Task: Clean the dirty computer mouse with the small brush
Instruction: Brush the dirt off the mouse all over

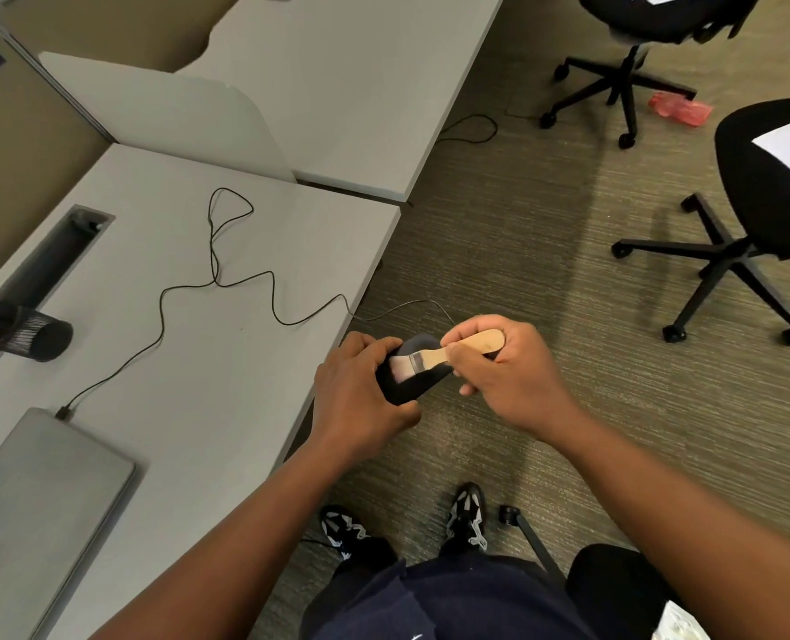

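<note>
Left hand (360,390) gripped the black computer mouse (411,376) just off the counter (208,362) edge, above the floor; right hand's fingers (469,358) pinched the small brush (448,355) (bristles on the mouse). Its cable (226,279) trailed across the counter behind.

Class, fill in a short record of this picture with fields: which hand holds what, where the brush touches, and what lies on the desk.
left hand: grips the mouse
right hand: holds the brush by its wooden handle
bristles: on the mouse's top
position: held off the desk's edge, above the carpet
desk: closed laptop, mouse cable, mesh cup on its side
</note>
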Demonstrator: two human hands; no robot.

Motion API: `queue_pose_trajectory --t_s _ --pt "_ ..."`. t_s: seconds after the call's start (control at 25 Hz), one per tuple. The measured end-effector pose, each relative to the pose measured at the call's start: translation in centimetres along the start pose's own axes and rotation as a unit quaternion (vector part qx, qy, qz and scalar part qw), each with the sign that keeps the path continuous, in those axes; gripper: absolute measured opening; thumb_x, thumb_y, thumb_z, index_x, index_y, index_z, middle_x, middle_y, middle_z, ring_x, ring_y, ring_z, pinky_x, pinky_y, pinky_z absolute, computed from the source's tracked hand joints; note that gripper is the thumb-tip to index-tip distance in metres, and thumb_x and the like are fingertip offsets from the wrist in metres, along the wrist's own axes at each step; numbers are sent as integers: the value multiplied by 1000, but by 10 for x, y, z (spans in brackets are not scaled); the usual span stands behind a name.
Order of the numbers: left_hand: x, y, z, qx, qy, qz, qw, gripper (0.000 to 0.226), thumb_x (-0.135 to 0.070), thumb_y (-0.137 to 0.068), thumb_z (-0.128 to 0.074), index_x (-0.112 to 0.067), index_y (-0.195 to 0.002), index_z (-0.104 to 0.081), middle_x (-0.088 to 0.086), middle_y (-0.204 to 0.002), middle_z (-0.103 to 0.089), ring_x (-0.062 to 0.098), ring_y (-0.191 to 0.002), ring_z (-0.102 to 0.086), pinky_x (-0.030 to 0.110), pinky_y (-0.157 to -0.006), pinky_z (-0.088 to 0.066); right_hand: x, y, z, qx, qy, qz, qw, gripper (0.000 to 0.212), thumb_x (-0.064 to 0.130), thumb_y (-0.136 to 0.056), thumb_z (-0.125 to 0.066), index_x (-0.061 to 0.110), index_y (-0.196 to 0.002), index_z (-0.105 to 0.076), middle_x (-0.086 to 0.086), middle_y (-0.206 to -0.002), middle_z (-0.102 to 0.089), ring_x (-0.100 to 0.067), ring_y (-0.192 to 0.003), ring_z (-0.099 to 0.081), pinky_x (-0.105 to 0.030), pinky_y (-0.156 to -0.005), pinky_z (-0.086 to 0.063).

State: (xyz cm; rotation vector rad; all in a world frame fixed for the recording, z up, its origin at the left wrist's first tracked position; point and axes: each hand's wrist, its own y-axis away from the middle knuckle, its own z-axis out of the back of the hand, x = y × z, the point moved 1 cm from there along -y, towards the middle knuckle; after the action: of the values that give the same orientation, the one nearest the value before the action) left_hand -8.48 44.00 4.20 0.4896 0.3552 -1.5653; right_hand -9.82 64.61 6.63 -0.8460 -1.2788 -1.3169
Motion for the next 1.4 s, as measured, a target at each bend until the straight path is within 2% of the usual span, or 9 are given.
queue_pose_trajectory --t_s 0.24,0.36,0.52,0.64,0.8,0.92,1.04,1.2,1.4 --pt "1 -2 -1 -2 30 22 999 84 -50 -57 -86 -31 -137 -65 -14 -110 -49 9 -98 -55 36 -88 -56 2 -12 22 -13 99 -8 995 16 10 -86 -67 23 -78 -72 3 -53 -65 -7 -45 -59 -23 -42 -42" --pt "2 -5 0 4 39 38 998 86 -51 -56 -82 -32 -138 -64 -16 -110 -47 7 -97 -55 34 -89 -56 1 -11 29 -59 122 42 990 18 9 -87 -67 23 -76 -72 9 -50 -61 -3 -42 -48 -18 -41 -34" --pt "2 -7 -4 9 28 36 999 94 -47 -63 -88 -27 -149 -57 -14 -117 -49 10 -107 -53 37 -97 -51 3 -5 17 28 -11 72 997 11 16 -95 -71 25 -92 -77 -7 -68 -70 -13 -56 -63 -29 -50 -54" --pt "-1 -4 -4 1 31 36 999 101 -51 -62 -83 -26 -155 -51 -9 -126 -56 13 -114 -52 39 -103 -47 0 -4 9 81 25 83 993 13 18 -98 -71 30 -97 -76 -8 -78 -71 -27 -62 -65 -43 -56 -55" --pt "-1 -2 -3 -1 42 39 998 99 -52 -61 -79 -24 -153 -53 -6 -129 -62 15 -115 -55 44 -105 -47 1 -12 25 94 193 136 967 14 25 -96 -66 38 -95 -71 16 -84 -66 -4 -72 -61 -18 -60 -43" --pt "2 -1 -3 -12 43 45 998 98 -48 -61 -83 -22 -150 -55 -4 -127 -63 17 -113 -57 47 -102 -49 9 -16 32 83 230 166 955 10 29 -96 -65 37 -97 -71 19 -87 -64 -1 -81 -62 -15 -64 -43" --pt "2 -3 -3 -21 45 43 998 99 -46 -60 -86 -23 -151 -54 -5 -125 -64 19 -113 -59 48 -101 -51 8 -12 24 143 126 145 971 12 17 -99 -71 25 -105 -78 14 -96 -68 -9 -84 -68 -28 -68 -62" --pt "7 -4 -2 -33 53 42 997 94 -42 -59 -89 -26 -146 -56 -8 -121 -65 19 -110 -61 51 -97 -54 0 -21 35 123 198 111 966 18 9 -97 -72 25 -101 -78 6 -95 -67 -17 -84 -66 -46 -73 -62" --pt "8 -3 -6 -24 30 28 999 97 -37 -61 -95 -28 -148 -53 -8 -121 -67 19 -111 -61 52 -101 -50 3 -12 24 170 97 124 973 21 8 -98 -71 26 -104 -79 9 -99 -68 -14 -87 -69 -31 -70 -63"
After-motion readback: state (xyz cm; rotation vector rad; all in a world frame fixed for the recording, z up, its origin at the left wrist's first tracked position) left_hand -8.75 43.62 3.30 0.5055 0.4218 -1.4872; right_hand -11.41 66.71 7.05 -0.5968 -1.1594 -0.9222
